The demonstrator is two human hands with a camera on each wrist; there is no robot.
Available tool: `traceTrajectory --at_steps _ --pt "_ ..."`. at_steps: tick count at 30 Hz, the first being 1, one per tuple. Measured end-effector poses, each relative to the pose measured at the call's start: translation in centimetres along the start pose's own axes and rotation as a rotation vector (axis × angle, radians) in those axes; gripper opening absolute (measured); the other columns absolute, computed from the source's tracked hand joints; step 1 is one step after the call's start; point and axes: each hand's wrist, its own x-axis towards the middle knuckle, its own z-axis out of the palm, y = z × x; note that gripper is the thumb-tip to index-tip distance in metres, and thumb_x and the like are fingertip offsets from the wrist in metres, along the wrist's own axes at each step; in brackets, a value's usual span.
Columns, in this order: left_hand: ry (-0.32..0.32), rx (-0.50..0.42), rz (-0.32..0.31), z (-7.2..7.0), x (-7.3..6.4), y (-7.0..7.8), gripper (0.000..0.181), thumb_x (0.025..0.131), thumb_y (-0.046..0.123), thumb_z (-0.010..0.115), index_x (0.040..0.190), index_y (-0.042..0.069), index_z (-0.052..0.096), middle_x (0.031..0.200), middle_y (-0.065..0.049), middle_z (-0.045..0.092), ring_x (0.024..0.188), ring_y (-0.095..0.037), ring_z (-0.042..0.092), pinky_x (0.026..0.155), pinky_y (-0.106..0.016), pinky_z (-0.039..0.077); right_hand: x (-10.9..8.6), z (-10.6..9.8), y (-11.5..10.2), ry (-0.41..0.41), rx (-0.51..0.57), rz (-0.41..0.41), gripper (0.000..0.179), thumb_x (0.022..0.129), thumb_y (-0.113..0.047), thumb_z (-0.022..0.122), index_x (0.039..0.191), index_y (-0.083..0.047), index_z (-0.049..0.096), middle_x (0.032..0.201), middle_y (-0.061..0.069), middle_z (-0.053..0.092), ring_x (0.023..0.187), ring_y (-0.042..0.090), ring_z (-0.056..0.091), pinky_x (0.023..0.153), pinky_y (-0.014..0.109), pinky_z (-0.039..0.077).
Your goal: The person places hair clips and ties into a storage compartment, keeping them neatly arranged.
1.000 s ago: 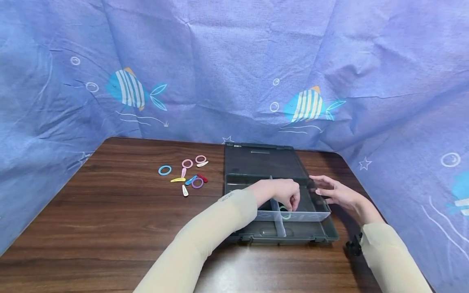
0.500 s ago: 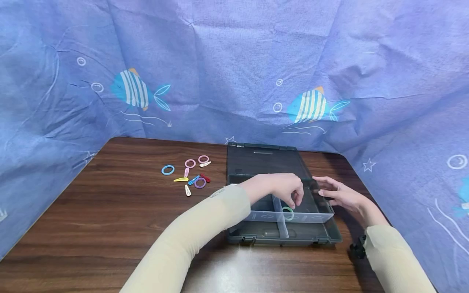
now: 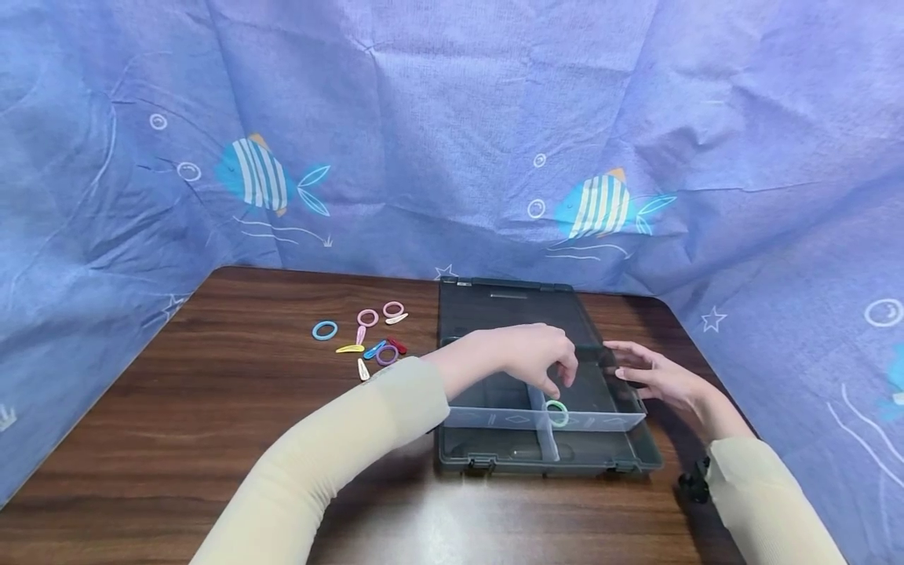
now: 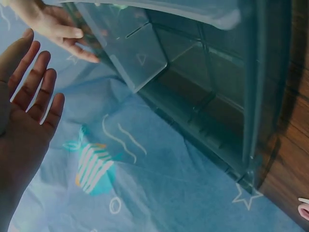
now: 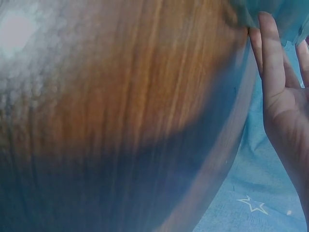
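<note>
A dark see-through plastic box [image 3: 551, 463], its lid [image 3: 504, 310] thrown back, stands on the table. In its right-hand part a pale green hair tie [image 3: 557, 413] leans near the clear divider [image 3: 546, 439]. Just above that hair tie hovers my left hand [image 3: 533, 355], its loosely bent fingers holding nothing. The left wrist view shows the same hand [image 4: 31, 96] with its fingers apart. At the box's right side, my right hand [image 3: 664, 380] rests with straight fingers and thumb against the wall; the right wrist view has that hand [image 5: 285, 92] at the box's edge.
Left of the box lie hair ties, among them a blue one [image 3: 325, 330] and a purple one [image 3: 387, 355], and several snap clips, including a yellow one [image 3: 350, 348] and a white one [image 3: 363, 369]. Behind the table [image 3: 212, 408] hangs a blue fish-print cloth [image 3: 452, 141].
My left hand has let go of the green hair tie inside the box, then lifted and drawn back a little to the left. The right hand stays at the box's side.
</note>
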Motion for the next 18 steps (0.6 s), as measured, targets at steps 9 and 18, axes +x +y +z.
traceTrajectory --at_steps 9,18 --pt "0.092 -0.071 0.023 -0.8 -3.7 -0.8 0.017 0.084 0.033 0.071 0.097 0.022 0.07 0.098 0.009 0.061 0.096 -0.007 0.05 0.087 -0.022 0.039 0.0 0.0 0.0 0.017 0.011 0.011 0.061 0.098 -0.021 0.05 0.15 -0.013 0.018 0.153 0.023 0.015 0.134 0.041 0.027 0.091 0.052 0.045" --pt "0.159 -0.071 0.023 -0.4 -7.1 -2.3 0.015 0.083 0.032 0.072 0.095 0.023 0.071 0.098 0.009 0.062 0.099 -0.009 0.05 0.09 -0.026 0.039 0.0 0.2 -0.3 0.033 -0.015 0.011 0.061 0.098 -0.023 0.051 0.15 -0.014 0.02 0.152 0.024 0.016 0.133 0.042 0.03 0.088 0.052 0.046"
